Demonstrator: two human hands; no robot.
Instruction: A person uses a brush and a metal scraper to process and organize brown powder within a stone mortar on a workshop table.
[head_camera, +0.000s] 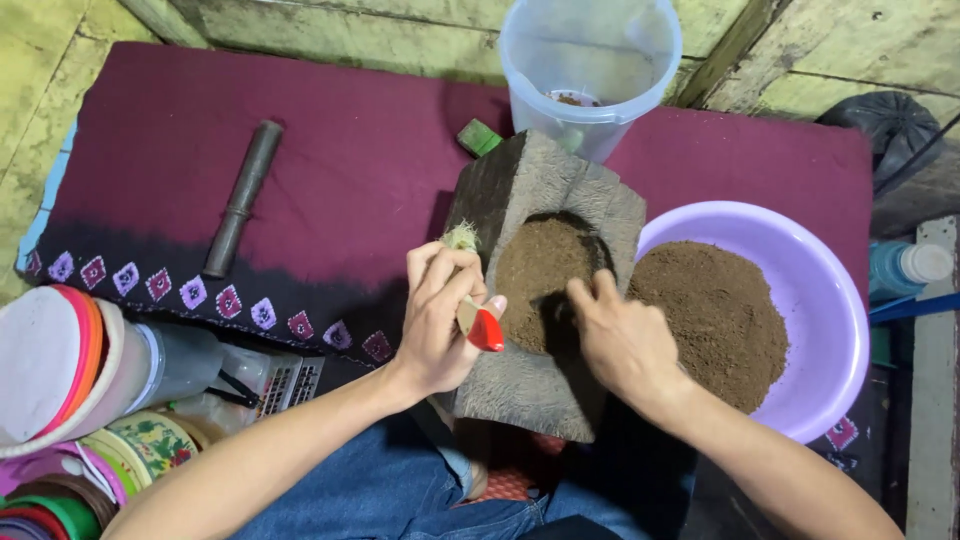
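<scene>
Brown powder (540, 275) fills the hollow of a stone block (540, 300) standing beside a purple basin (830, 300) of the same powder. Left hand (437, 325) grips a red-handled brush (480, 322), bristles up and clear; right hand (620, 335) presses loosely curled fingers into the fill, holding nothing.

Rough grey wooden block (520, 370); glossy lilac plastic basin (835, 310); matt maroon cloth (340, 160).

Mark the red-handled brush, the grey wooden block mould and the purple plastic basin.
red-handled brush (485, 328), head view, red handle end.
grey wooden block mould (515, 185), head view, top face.
purple plastic basin (835, 300), head view, right rim.
</scene>
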